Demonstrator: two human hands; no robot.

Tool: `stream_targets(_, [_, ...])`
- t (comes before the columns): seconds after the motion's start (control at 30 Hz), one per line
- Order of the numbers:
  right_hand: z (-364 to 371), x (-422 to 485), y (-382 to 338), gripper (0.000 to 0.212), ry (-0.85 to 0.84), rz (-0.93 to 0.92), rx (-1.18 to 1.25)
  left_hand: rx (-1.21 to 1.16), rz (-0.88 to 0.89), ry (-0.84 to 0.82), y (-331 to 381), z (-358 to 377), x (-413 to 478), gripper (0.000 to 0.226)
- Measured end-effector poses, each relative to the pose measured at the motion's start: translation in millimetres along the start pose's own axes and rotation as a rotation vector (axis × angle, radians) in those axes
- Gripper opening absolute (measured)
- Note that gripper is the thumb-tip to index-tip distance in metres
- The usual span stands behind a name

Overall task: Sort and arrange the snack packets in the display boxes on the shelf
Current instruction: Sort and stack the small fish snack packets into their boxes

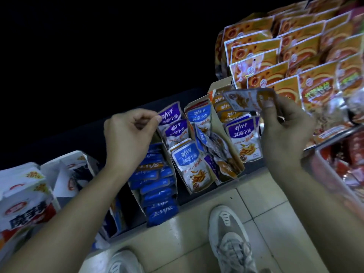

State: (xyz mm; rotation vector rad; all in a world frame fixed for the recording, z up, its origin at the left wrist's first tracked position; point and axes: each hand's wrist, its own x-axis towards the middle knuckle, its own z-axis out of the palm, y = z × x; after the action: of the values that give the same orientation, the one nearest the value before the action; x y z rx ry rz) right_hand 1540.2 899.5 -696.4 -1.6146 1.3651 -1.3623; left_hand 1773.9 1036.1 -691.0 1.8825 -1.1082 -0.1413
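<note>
Head view showed the right hand (283, 133) pinching a brown snack packet (250, 101), its long side lying crosswise, just above the display boxes (233, 154) that stood between both hands. The left hand (128, 134) pinched a purple packet (170, 113) upright in its box.

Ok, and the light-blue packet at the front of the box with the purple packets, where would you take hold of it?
Probably by its top sealed edge, pinched front and back from above. The light-blue packet stands nearly upright in its display box, face towards the camera. The purple packets crowd close behind it, so only that top strip looks free.
</note>
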Motion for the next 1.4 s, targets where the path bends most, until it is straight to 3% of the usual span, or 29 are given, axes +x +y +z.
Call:
stream_targets(0.1, [5, 10, 4, 0.02, -0.128, -0.023, -0.084, 0.079, -0.027, 0.037, -7, -1, 8, 0.019])
stream_targets(0.27, [13, 22, 13, 0.028, -0.411, -0.137, -0.386, 0.088, -0.055, 0.007, -10, -4, 13, 0.021])
stream_targets(0.37, [13, 19, 18, 0.042, -0.385, -0.169, -0.374, -0.008, -0.101, -0.046, -13, -17, 8, 0.031])
stream_targets(0.5, [11, -4, 15, 0.058, -0.322, -0.336, -0.455, 0.024, -0.02, -0.168, -17, -45, -18, 0.017])
stream_targets(0.67, [11, -36, 3, 0.044, -0.308, -0.388, -0.293, 0.359, 0.139, -0.503, -28, -65, -45, 0.03])
stream_targets(0.77, [17, -62, -11, 0.031, -0.436, -0.354, -0.14, 0.322, 0.15, -0.402, -29, -66, -48, 0.011])
stream_targets(0.9, [37, -88, -22, 0.035, -0.686, -0.272, -0.068, 0.228, 0.074, -0.177, -21, -68, -41, 0.011])
stream_targets(1.03, [63, -103, -37, 0.036, -0.858, -0.143, 0.046, 0.08, 0.093, -0.195, -12, -68, -41, 0.011])
stream_targets(1.17, [74, -105, -39, 0.014, -0.807, -0.15, 0.045, -0.009, 0.021, -0.248, -13, -68, -50, 0.019])
stream_targets(1.27, [65, -107, -34, 0.012, -0.683, -0.039, 0.11, 0.265, 0.074, -0.281, -31, -71, -56, 0.034])
stream_targets(1.4, [53, -110, -28, 0.006, -0.452, 0.071, 0.197, 0.581, 0.156, -0.521, -44, -70, -60, 0.061])
